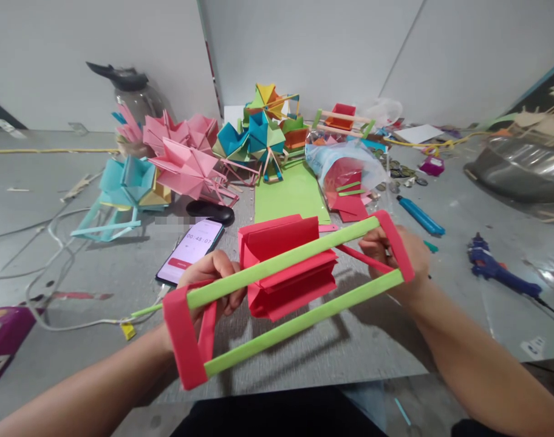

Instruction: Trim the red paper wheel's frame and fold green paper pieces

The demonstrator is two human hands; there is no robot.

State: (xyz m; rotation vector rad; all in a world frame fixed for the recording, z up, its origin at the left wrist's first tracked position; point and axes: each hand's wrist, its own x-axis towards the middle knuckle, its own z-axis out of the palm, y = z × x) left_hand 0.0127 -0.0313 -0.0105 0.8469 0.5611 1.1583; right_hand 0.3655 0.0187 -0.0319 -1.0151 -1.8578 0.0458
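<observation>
Above the front of the table I hold a paper wheel model between both hands. Its frame has two long green paper strips (304, 325) joined by red paper end pieces (184, 340). A folded red paper wheel (288, 267) with open pockets sits in the middle. My left hand (215, 276) is closed around the frame's left end, its fingertips beside the wheel. At the raised right end, my right hand (402, 252) is closed with curled fingers behind the red end piece. The frame tilts, left end lower, and partly hides both hands.
Behind stand several folded paper wheels, pink (186, 164), light blue (126, 182) and blue-green (259, 136). Green paper (288, 194), a plastic bag (345, 161) and a phone (190, 249) lie nearer. On the right are a blue cutter (420, 215), a glue gun (500, 267) and a metal basin (527, 170).
</observation>
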